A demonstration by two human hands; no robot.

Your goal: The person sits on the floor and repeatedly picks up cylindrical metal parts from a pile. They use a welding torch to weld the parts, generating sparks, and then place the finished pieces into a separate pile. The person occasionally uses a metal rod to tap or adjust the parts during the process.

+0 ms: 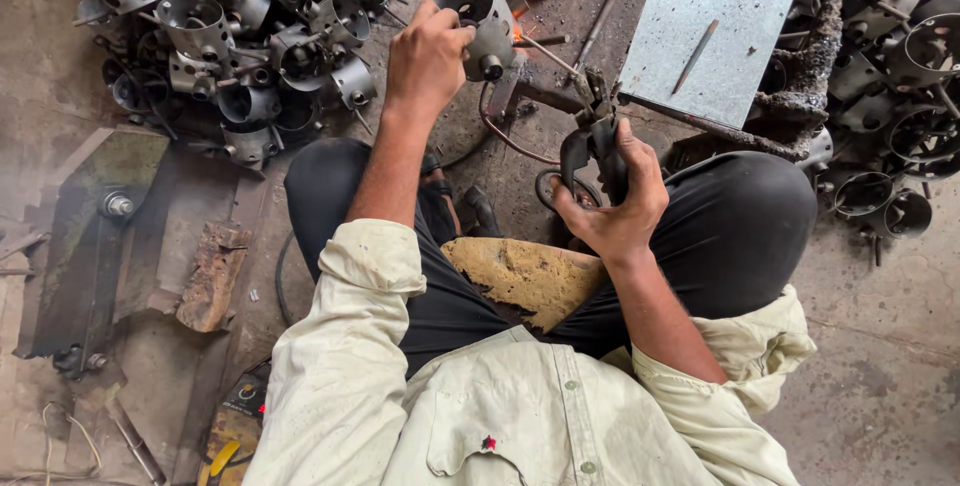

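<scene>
You sat low over a stained, gritty concrete floor (880, 386) in a workshop strewn with scrap. At your far left lay a dark steel bracket (90, 236) and a rusted plate (212, 276), and above them a heap of grey metal cups (250, 46), each round, hollow and fitted with short tube stubs. Your left hand (428, 58) was clenched around one such metal cup (485, 21), holding it raised just above your knees with its open mouth turned away to the upper left; its wall looked thin, dull and soot-darkened, and an orange glow showed at its right side. Between your legs sat a worn yellow-brown cushion (525, 276). Your right hand (610, 211) gripped the black handles of a welding electrode holder (592, 141), its thin rod (548, 51) reaching toward the glowing spot. Farther right stood a flat, speckled grey steel plate (700, 56), and beyond it a second pile of cups (900, 76).
</scene>
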